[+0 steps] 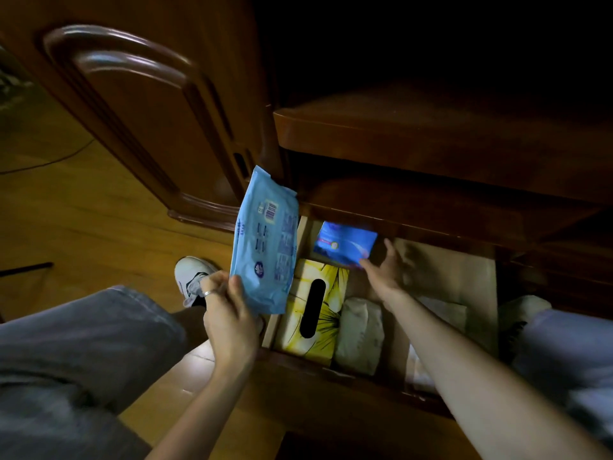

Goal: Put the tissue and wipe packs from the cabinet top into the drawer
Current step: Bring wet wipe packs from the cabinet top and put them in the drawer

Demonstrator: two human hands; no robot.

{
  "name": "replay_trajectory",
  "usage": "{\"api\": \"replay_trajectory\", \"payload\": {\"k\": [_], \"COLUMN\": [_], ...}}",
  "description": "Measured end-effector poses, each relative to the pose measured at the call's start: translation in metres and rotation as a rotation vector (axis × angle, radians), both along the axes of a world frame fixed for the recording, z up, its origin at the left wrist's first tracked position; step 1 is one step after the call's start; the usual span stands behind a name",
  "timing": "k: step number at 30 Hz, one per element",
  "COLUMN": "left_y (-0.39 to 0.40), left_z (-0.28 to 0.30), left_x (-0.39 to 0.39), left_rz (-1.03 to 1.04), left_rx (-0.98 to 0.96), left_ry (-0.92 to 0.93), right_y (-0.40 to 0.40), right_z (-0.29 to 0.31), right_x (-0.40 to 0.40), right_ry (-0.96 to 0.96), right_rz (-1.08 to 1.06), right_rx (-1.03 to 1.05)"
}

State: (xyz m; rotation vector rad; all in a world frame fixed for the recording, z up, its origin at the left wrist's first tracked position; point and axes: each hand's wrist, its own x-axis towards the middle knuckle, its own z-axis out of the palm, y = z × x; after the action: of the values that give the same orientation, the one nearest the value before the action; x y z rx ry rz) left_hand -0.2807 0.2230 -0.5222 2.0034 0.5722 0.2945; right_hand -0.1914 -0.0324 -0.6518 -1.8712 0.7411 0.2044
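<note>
Drawer (444, 270) is pulled open below the cabinet top (431, 134); light is poor. Left hand (229, 313) has its grip closed on the bottom edge of a light-blue wipe pack (265, 240), thumb in front and fingers behind, the pack upright and hanging over the drawer's left wall, not yet inside. Right hand (386, 263) reaches to the back left of the drawer, fingertips on the lower right corner of a dark-blue tissue pack (345, 244); blur there means I cannot tell whether that grip is pinching the pack or only pushing it. Already in the drawer: a yellow tissue box (315, 313) with a dark oval slot on the left, and white soft packs (360, 336) just beside it. Judgement: the step in hand is seating the dark-blue pack at the back; best to slide it flat against the rear wall, clear of the cabinet's overhang, so floor space remains. The wipe pack should then go in laid flat or on edge in the bare right part, not wedged over the yellow box, or the drawer may not close. Writing: wipe pack's back shows a barcode, blocks of small print and a round logo, none legible. Dark-blue pack's print is blurred; brand unreadable.
</note>
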Motion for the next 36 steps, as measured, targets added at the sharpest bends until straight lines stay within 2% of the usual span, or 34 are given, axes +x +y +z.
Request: {"api": "replay_trajectory", "payload": {"k": [4, 8, 17, 22, 27, 31, 33, 35, 36], "left_y": [0.004, 0.003, 0.002, 0.002, -0.004, -0.013, -0.015, -0.017, -0.018], "left_z": [0.0, 0.002, 0.003, 0.008, 0.012, 0.011, 0.014, 0.018, 0.02], "left_x": [-0.001, -0.001, -0.002, -0.009, -0.013, -0.015, -0.018, -0.021, -0.021], "left_rz": [-0.008, -0.014, -0.038, -0.076, -0.129, -0.203, -0.255, -0.304, -0.326], "left_rx": [-0.013, 0.011, 0.035, 0.035, 0.042, -0.001, -0.054, -0.166, -0.257], "left_ry": [-0.018, -0.034, -0.044, -0.037, -0.085, -0.1, -0.096, -0.025, 0.042], "right_y": [-0.004, 0.021, 0.016, 0.013, 0.01, 0.03, 0.037, 0.036, 0.033], "right_z": [-0.011, -0.016, -0.014, -0.008, 0.016, 0.038, 0.059, 0.091, 0.108], "right_x": [0.016, 0.032, 0.025, 0.013, 0.005, -0.019, -0.033, -0.044, -0.051], "right_ry": [0.102, 0.059, 0.118, 0.05, 0.155, 0.065, 0.018, 0.069, 0.117], "right_rz": [-0.006, 0.05, 0.209, 0.261, 0.381, 0.28, 0.159, 0.104, 0.144], "right_rx": [0.129, 0.158, 0.027, 0.077, 0.09, -0.029, 0.069, 0.387, 0.526]}}
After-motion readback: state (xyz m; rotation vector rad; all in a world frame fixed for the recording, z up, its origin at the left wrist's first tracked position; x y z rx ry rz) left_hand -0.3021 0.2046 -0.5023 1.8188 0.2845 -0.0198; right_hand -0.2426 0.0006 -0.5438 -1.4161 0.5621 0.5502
